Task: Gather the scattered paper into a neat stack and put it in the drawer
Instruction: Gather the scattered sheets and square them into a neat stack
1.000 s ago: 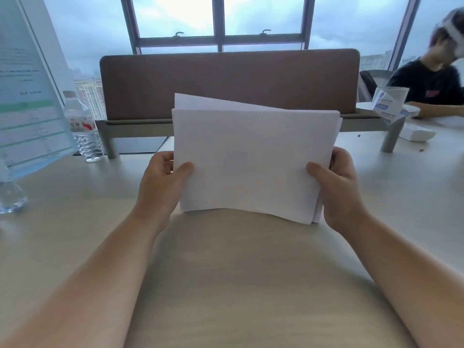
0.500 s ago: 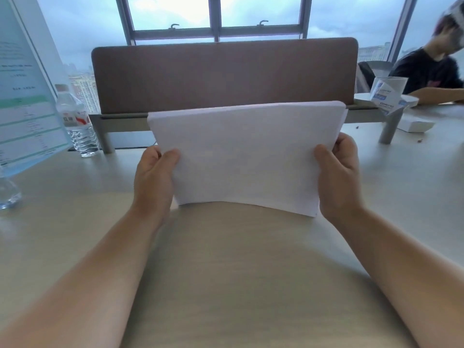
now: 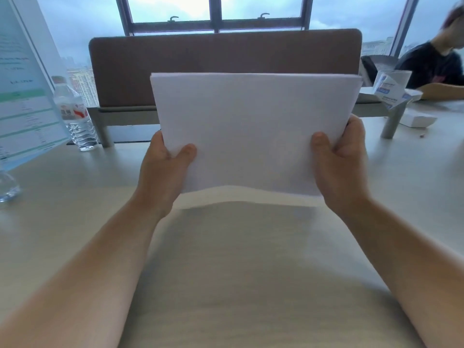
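A stack of white paper [image 3: 253, 131] stands upright on its long lower edge over the pale wooden table [image 3: 251, 272], in the middle of the view. My left hand [image 3: 165, 172] grips its left side, thumb on the front sheet. My right hand [image 3: 339, 167] grips its right side the same way. The top edges of the sheets line up almost evenly. The lower edge looks blurred just above or on the table. No drawer is in view.
A brown desk divider [image 3: 226, 59] stands behind the paper. A water bottle [image 3: 75, 114] and a standing printed sign [image 3: 22, 96] are at the left. Small boxes [image 3: 389, 89] lie at the right, where another person [image 3: 437, 64] sits.
The sheets were uneven with one corner sticking up; now their top edges are aligned. Both hands have kept their grip on the sides and the stack now stands more upright.
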{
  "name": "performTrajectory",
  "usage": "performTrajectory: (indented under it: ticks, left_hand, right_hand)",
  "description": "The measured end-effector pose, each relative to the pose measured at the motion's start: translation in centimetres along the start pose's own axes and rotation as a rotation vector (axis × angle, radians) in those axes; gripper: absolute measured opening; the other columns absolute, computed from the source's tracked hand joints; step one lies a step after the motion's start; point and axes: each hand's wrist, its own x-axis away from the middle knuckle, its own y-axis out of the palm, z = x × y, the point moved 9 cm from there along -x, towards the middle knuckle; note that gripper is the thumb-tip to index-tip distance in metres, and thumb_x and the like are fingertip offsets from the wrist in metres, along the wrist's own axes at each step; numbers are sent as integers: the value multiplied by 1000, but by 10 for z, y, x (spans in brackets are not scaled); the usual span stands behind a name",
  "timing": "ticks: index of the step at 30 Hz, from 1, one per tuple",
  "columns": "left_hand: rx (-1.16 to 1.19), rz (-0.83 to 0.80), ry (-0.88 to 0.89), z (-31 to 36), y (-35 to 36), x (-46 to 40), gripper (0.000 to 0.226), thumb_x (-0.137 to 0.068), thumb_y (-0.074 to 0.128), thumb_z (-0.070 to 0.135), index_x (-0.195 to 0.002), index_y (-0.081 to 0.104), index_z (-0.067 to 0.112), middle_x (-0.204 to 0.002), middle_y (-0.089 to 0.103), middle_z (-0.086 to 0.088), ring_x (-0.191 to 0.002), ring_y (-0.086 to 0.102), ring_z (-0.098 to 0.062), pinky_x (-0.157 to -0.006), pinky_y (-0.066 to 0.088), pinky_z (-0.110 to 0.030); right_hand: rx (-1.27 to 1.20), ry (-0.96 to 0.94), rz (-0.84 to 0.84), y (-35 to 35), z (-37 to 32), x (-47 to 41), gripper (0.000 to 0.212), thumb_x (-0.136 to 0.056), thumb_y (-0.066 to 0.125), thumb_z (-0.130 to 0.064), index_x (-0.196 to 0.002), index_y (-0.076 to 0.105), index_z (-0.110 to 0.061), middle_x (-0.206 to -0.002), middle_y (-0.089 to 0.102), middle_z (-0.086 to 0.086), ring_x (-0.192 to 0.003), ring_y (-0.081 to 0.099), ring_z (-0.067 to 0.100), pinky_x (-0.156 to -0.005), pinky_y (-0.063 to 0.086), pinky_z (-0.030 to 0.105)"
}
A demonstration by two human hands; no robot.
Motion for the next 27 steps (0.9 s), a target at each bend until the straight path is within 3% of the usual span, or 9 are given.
performTrajectory:
  ticks: [4, 7, 12, 16, 20, 22, 27]
  left_hand:
    - [37, 38, -38, -3, -3, 2, 27, -80, 64, 44, -106, 63, 36, -107, 73, 16, -101, 70, -9, -87, 54, -35]
    - [11, 68, -53, -5, -3, 3, 16, -96, 53, 40, -107, 64, 36, -105, 72, 18, -99, 68, -6, -85, 53, -34]
    - [-59, 85, 31, 3, 1, 9, 19, -107, 45, 28, -97, 60, 33, -88, 65, 23, -72, 56, 11, -67, 44, -16]
    - [72, 107, 22, 10, -3, 3, 13, -101, 52, 26, -93, 61, 32, -82, 67, 23, -72, 60, 2, -65, 48, -19]
    - [168, 113, -48, 5, -4, 4, 11, -102, 52, 26, -93, 59, 28, -67, 64, 27, -60, 58, 9, -53, 44, -12]
    - [135, 95, -53, 3, -2, 7, 16, -104, 50, 25, -99, 64, 31, -75, 68, 30, -67, 62, 12, -59, 47, -9]
    - [-8, 51, 17, 12, 4, 10, 25, -107, 47, 24, -102, 66, 38, -88, 72, 29, -79, 65, 8, -75, 49, -23]
  right_hand:
    - [-29, 62, -58, 7, 12, 2, 21, -91, 54, -29, -107, 49, -43, -105, 60, -21, -94, 60, 1, -85, 53, 36]
    - [-13, 59, -51, 8, 14, 3, 18, -97, 50, -23, -110, 49, -36, -102, 59, -22, -86, 56, -8, -82, 48, 31]
    - [87, 8, -26, 6, 5, 5, 9, -101, 45, -17, -106, 48, -25, -91, 54, -20, -78, 51, -10, -76, 45, 31]
    - [35, -20, -4, 0, -4, -2, 11, -98, 45, -18, -103, 49, -27, -89, 55, -22, -76, 51, -10, -70, 44, 20]
    - [-25, 88, -53, 7, 16, -2, 8, -89, 53, -35, -97, 53, -36, -97, 62, -13, -86, 58, 8, -80, 52, 43]
    - [6, 93, -77, 10, 21, 3, 11, -87, 55, -39, -97, 52, -42, -102, 64, -11, -91, 61, 11, -85, 54, 45]
    - [12, 58, -87, 12, 14, 4, 11, -95, 53, -28, -93, 51, -39, -93, 63, -18, -85, 60, 8, -80, 53, 39]
